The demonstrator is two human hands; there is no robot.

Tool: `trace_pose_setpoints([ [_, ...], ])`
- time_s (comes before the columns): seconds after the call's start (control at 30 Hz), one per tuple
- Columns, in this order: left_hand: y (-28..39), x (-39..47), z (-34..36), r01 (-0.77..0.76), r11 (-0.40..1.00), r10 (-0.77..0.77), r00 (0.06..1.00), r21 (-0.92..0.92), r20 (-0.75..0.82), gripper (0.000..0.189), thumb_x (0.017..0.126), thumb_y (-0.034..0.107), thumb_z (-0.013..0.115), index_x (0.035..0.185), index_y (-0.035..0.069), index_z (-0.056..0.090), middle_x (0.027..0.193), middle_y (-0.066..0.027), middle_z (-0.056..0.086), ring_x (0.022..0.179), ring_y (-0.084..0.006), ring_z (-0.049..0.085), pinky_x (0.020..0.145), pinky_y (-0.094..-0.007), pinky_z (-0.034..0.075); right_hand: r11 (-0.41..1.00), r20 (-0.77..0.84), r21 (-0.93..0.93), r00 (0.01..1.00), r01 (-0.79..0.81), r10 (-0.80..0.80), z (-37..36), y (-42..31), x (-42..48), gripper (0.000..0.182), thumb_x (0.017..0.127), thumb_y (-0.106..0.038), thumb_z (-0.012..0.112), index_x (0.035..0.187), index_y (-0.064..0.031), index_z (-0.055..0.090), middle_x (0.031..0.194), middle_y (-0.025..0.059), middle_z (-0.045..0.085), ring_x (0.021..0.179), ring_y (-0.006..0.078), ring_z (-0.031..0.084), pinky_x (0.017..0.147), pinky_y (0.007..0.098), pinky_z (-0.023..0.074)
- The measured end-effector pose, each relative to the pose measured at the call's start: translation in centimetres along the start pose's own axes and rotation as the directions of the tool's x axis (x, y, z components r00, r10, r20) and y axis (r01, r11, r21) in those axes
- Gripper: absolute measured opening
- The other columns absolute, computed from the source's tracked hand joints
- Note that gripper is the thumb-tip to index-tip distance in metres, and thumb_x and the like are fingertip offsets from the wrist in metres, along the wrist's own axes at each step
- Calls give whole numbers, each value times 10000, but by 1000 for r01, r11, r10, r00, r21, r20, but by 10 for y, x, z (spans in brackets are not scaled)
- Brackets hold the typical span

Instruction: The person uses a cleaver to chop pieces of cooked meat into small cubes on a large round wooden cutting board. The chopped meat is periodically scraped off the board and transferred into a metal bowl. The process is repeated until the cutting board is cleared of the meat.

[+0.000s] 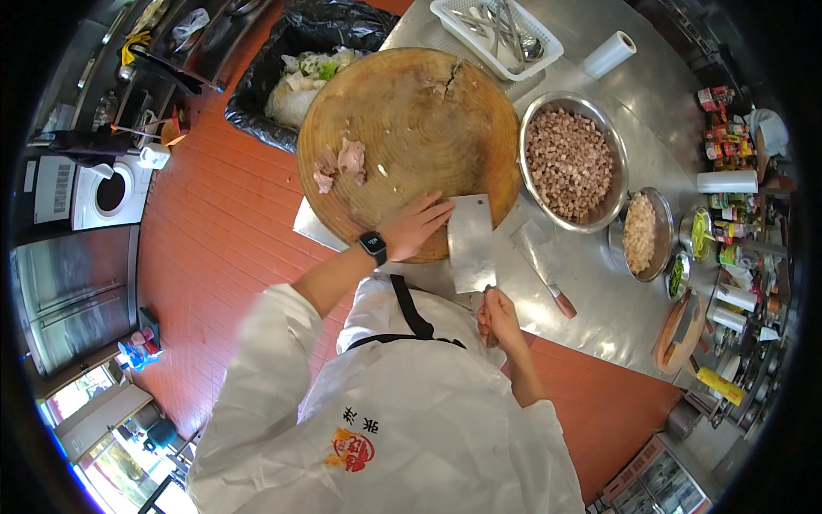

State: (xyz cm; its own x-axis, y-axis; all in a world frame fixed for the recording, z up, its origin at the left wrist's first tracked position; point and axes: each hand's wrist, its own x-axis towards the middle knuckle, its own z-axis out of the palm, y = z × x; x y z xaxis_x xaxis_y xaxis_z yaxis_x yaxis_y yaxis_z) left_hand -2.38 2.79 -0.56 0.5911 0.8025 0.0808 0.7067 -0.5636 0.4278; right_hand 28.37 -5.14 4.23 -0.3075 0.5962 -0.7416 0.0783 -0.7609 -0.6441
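Note:
My right hand [499,316] grips the handle of a broad cleaver [472,247], whose blade lies across the near edge of a round wooden chopping block [417,96]. Flat on the block, fingers together and tips close to the blade, rests my left hand [414,225]; whether anything is under the palm is hidden. Two small lumps of pinkish meat [351,159] lie at the block's left side, with a few pale scraps around them. Right of the block, a steel bowl [621,164] is filled with diced meat [568,166].
A second knife [542,273] lies on the steel table [581,340]. Farther right stand a bowl of pale diced food [640,232] and small bowls of cut greens [699,234]. Behind are a white utensil basket [551,58] and a plastic roll [610,54]. A black-lined bin [247,106] is left.

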Motion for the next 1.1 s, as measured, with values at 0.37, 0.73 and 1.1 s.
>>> trace_pose_setpoints([
  [0.37,38,-18,-3,399,873,-482,788,-280,-382,517,802,203,760,1284,118,592,1337,-147,528,1153,-390,533,943,-485,457,399,-76,-900,838,176,-541,19,-73,0,280,980,-311,628,1051,-50,553,786,250,673,724,474,653,606,539,504],
  [0.73,34,-12,-9,293,916,-399,742,-275,-538,328,771,33,720,1090,89,669,1149,-124,624,1041,-355,611,891,-438,509,256,46,-939,820,230,-570,19,-87,-4,300,970,-347,639,1074,-77,562,762,203,688,677,426,673,565,506,522],
  [1.1,10,-1,3,169,948,-284,832,-269,-477,236,791,39,689,1023,40,647,1070,-123,640,1045,-337,617,921,-419,522,159,63,-975,880,155,-470,50,-89,33,294,979,-345,624,1036,-69,540,746,214,670,676,445,661,577,525,516],
])
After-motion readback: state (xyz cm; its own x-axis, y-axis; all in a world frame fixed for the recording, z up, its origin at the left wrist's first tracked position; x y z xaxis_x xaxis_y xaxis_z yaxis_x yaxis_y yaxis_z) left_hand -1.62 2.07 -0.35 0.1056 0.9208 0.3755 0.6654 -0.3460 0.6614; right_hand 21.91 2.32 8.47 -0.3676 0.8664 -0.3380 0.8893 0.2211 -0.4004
